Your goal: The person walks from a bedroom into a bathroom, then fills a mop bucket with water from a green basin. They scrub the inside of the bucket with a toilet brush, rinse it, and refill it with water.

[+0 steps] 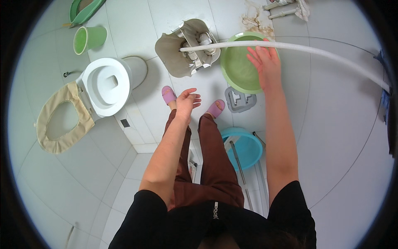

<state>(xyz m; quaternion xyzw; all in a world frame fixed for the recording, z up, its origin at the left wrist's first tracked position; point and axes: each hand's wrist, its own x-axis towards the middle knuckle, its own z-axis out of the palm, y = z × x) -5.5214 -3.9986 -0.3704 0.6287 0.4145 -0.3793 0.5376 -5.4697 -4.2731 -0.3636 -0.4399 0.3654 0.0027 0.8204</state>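
Observation:
My right hand point(268, 63) is raised over a light green plastic basin point(238, 82), with a white corrugated hose point(314, 49) held across its fingers. Some fingers show beyond the hose, while others spread to the left below it. The hose's left end hangs over the opening of a beige two-compartment mop bucket point(169, 59), whose inner fittings are partly shaded. My left hand point(185, 104) hovers above the floor between my slippers, its fingers loosely bent and apart, holding nothing. A grey plastic insert with cut-outs point(238, 105) lies on the tiles beside the basin.
A white toilet point(124, 90) with a raised, beige-covered seat point(53, 137) stands left, near a green bin point(96, 37). Close by my right leg is a blue basin point(253, 155) with a metal pole point(238, 158) across it. White pipes point(283, 13) protrude at the upper right.

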